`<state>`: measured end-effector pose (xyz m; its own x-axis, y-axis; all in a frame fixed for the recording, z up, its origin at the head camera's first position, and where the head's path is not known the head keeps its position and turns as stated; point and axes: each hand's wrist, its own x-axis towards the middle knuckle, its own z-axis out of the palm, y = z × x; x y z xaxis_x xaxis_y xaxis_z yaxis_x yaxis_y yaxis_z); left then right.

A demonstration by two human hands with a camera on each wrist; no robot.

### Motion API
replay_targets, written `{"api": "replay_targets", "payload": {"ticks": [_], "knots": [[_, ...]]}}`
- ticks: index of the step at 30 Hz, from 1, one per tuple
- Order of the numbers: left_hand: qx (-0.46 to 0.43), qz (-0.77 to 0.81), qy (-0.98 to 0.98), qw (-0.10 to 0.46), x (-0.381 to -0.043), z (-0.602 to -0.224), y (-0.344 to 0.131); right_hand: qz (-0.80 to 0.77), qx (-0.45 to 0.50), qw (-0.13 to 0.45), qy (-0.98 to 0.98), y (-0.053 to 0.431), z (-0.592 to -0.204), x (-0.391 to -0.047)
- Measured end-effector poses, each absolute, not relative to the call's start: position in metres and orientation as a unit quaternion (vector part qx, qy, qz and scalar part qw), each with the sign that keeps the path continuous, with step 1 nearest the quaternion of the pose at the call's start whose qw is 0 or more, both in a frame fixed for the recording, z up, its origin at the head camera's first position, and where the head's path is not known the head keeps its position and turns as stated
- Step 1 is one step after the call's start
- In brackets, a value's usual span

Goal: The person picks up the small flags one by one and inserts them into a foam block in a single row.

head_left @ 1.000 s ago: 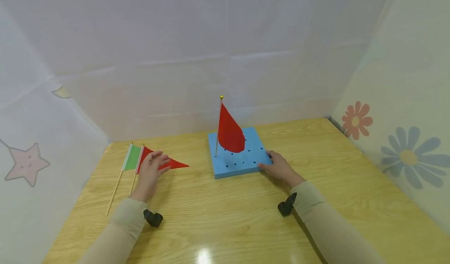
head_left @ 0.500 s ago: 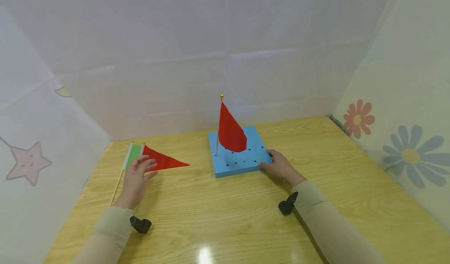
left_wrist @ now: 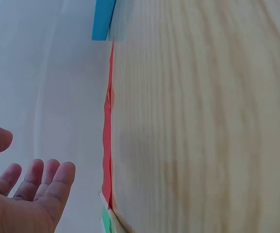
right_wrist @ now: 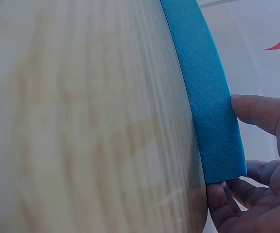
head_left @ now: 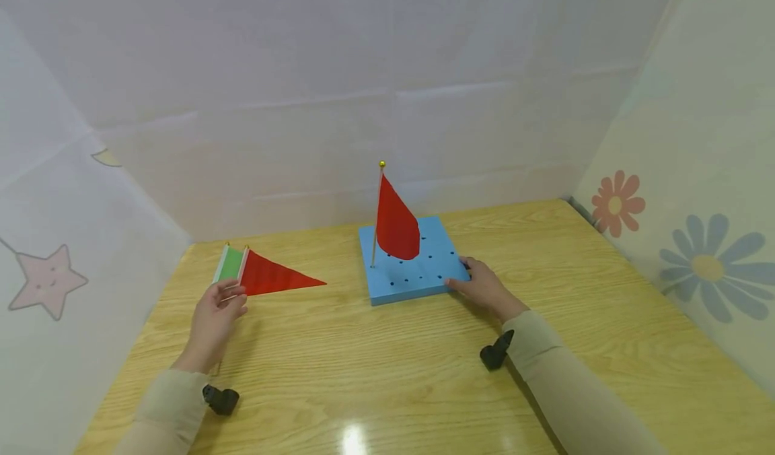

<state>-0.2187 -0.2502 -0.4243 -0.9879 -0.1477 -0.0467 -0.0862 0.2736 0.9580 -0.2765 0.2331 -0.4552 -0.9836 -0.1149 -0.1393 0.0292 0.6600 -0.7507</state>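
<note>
My left hand point(head_left: 212, 317) hovers over the wooden sticks of two flags lying at the left, its fingers loosely bent and holding nothing. One is a red triangular flag point(head_left: 272, 276), the other a green flag point(head_left: 230, 264) partly hidden behind the hand. In the left wrist view, the fingers point(left_wrist: 57, 187) are apart from the red cloth. My right hand point(head_left: 484, 288) grips the near right corner of a blue foam board point(head_left: 437, 239) with several holes, thumb on its top edge, fingers against its side. Another red flag point(head_left: 396, 226) with a gold tip stands upright in the board's left part.
Everything lies on a wood-grain table point(head_left: 339, 361). White cloth walls point(head_left: 290, 138) enclose it at the back and sides, with printed flowers on the right and a star on the left.
My left hand has moved left and toward me, off the lying red flag and over the sticks. The right hand stays on the foam board, and the standing flag's cloth shifts slightly.
</note>
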Motion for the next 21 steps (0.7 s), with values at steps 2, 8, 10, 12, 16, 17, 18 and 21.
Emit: {"api": "replay_targets", "payload": {"ticks": [2, 8, 10, 12, 16, 17, 18, 21], "knots": [[0.081, -0.587, -0.805, 0.021, -0.216, -0.425, -0.254, -0.412, -0.024, 0.087, 0.907, 0.233, -0.455, -0.277], [0.106, -0.541, -0.834, -0.005, -0.212, -0.424, -0.262, -0.423, -0.023, 0.09, 0.901, 0.234, -0.455, -0.277], [0.109, -0.527, -0.842, -0.008, -0.211, -0.424, -0.265, -0.425, -0.021, 0.091, 0.9, 0.234, -0.455, -0.278], [0.112, -0.519, -0.847, -0.009, -0.211, -0.425, -0.267, -0.427, -0.02, 0.092, 0.899, 0.235, -0.456, -0.279], [0.124, -0.503, -0.855, -0.012, -0.209, -0.428, -0.272, -0.426, -0.023, 0.092, 0.9, 0.235, -0.456, -0.278], [0.127, -0.501, -0.856, -0.014, -0.209, -0.428, -0.273, -0.425, -0.023, 0.092, 0.9, 0.235, -0.456, -0.278], [0.13, -0.499, -0.857, -0.013, -0.208, -0.429, -0.274, -0.424, -0.024, 0.092, 0.901, 0.235, -0.456, -0.279], [0.137, -0.5, -0.855, -0.017, -0.208, -0.431, -0.276, -0.424, -0.022, 0.093, 0.901, 0.234, -0.457, -0.279]]}}
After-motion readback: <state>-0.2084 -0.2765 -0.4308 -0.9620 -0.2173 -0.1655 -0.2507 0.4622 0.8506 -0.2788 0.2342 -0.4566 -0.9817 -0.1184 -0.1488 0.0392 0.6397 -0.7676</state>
